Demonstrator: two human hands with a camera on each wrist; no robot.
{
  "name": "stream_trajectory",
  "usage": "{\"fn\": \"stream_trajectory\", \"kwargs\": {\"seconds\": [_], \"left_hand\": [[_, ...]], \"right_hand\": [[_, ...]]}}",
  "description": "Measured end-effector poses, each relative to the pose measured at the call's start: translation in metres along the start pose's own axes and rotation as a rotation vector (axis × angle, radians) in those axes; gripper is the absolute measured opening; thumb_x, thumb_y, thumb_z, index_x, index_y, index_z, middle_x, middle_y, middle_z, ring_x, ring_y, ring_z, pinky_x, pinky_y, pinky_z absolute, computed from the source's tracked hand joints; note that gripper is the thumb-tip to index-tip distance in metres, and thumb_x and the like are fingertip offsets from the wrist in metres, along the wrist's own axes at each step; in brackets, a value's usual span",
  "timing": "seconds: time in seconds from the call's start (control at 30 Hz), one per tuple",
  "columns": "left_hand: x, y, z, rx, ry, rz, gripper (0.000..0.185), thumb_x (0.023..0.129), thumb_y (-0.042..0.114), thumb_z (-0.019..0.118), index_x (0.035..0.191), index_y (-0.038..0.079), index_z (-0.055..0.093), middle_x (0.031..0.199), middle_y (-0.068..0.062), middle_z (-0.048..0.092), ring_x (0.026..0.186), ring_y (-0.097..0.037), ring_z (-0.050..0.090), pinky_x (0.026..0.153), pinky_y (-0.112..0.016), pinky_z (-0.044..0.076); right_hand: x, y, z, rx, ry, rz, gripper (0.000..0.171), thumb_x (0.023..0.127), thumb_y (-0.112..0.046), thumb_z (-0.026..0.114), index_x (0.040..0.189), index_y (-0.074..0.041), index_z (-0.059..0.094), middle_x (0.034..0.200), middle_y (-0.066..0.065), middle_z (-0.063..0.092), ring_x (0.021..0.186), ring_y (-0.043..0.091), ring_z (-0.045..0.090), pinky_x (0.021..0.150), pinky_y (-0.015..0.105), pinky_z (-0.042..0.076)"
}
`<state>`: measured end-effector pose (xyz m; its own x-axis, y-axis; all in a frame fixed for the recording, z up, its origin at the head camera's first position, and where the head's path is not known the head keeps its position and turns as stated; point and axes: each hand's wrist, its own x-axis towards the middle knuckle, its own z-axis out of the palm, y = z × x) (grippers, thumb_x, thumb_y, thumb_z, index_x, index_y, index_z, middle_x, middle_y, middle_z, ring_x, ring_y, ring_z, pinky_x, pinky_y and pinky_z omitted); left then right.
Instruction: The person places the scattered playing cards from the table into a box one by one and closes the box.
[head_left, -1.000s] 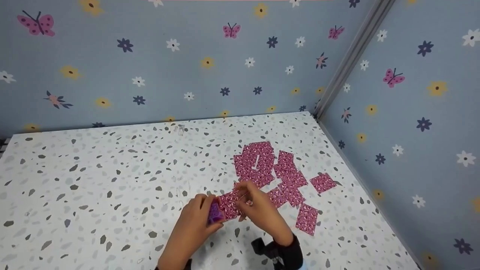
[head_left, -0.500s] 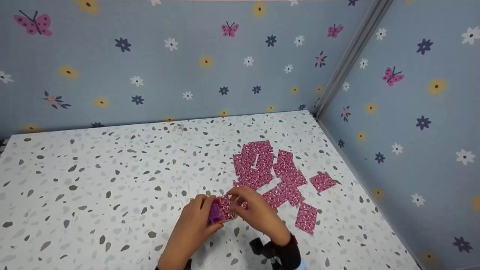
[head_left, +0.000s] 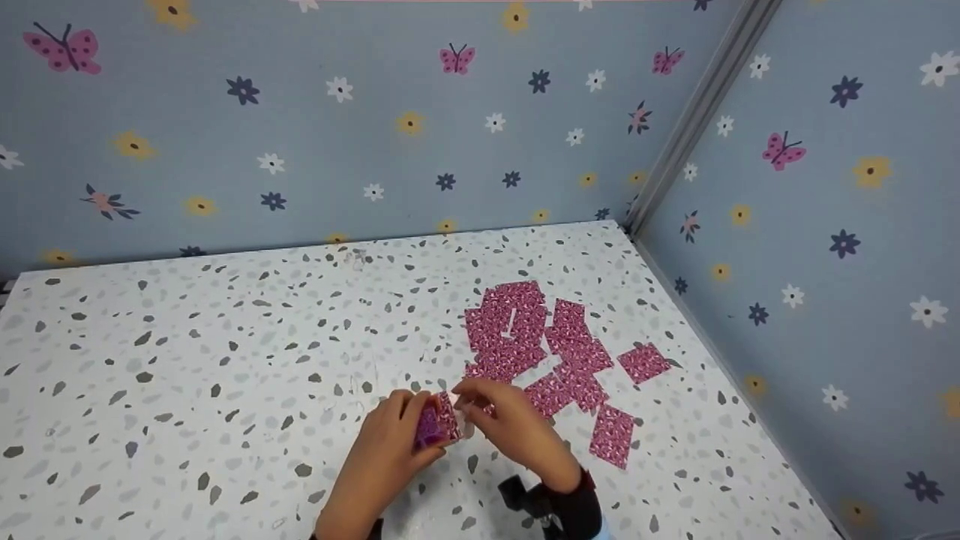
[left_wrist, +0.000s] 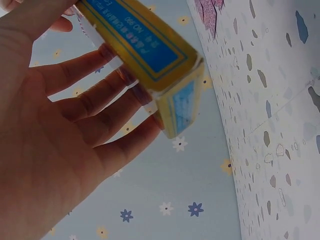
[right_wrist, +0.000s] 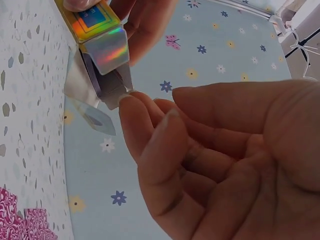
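In the head view my left hand (head_left: pixel 390 442) grips a small card box (head_left: pixel 430 426), fingers behind and thumb on the near side. Gold with a blue printed label shows on the box (left_wrist: pixel 145 45) in the left wrist view. At its right end a pink-and-white patterned strip (head_left: pixel 449 417) shows beside a pale flap (head_left: pixel 466 425). My right hand (head_left: pixel 510 427) is at this end with bent fingers. Seen from the right wrist, a fingertip (right_wrist: pixel 131 107) meets the edge of the raised flaps (right_wrist: pixel 107 52), while the thumb stays apart from them.
Pink patterned cards (head_left: pixel 510 352) lie spread and overlapping on the speckled white table (head_left: pixel 225 360), behind and right of my hands. Two cards lie apart, one single card (head_left: pixel 644 363) farther right and another card (head_left: pixel 613 436) nearer. Flowered walls (head_left: pixel 375 150) border the table.
The pink patterned card face at the box's right end has shrunk to a narrow strip as my right hand moved left toward the box. A pale flap now shows there. The left hand stays put.
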<state>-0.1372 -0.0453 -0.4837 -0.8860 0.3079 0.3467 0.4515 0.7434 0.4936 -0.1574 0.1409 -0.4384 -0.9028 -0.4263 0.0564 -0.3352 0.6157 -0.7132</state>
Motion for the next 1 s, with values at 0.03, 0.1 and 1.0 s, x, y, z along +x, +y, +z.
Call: {"fn": "stream_trajectory", "kwargs": {"seconds": [0.03,0.1,1.0], "left_hand": [[0.000,0.000,0.000,0.000,-0.001,-0.001,0.064,0.066,0.034,0.080,0.117,0.006,0.055,0.102,-0.008,0.055,0.089,-0.019,0.055,0.081,-0.038,0.049],[0.000,0.000,0.000,0.001,-0.006,-0.005,0.063,0.066,0.034,0.080,0.117,0.007,0.055,0.102,-0.008,0.055,0.089,-0.019,0.055,0.081,-0.038,0.049],[-0.001,0.001,-0.003,0.008,-0.047,-0.042,0.072,0.068,0.038,0.078,0.124,0.002,0.052,0.108,-0.012,0.054,0.094,-0.022,0.055,0.086,-0.039,0.049]], "right_hand": [[0.000,0.000,0.000,0.009,-0.002,-0.001,0.023,0.091,-0.010,0.057,0.113,-0.006,0.061,0.100,0.007,0.068,0.085,0.016,0.063,0.075,0.021,0.051],[0.000,-0.001,0.001,0.027,-0.011,-0.006,0.023,0.091,-0.009,0.056,0.113,-0.006,0.061,0.101,0.008,0.069,0.084,0.016,0.064,0.074,0.020,0.051],[-0.044,0.079,-0.042,-0.116,0.006,0.185,0.023,0.091,-0.009,0.055,0.113,-0.003,0.060,0.100,0.009,0.065,0.083,0.019,0.060,0.069,0.024,0.050]]}}
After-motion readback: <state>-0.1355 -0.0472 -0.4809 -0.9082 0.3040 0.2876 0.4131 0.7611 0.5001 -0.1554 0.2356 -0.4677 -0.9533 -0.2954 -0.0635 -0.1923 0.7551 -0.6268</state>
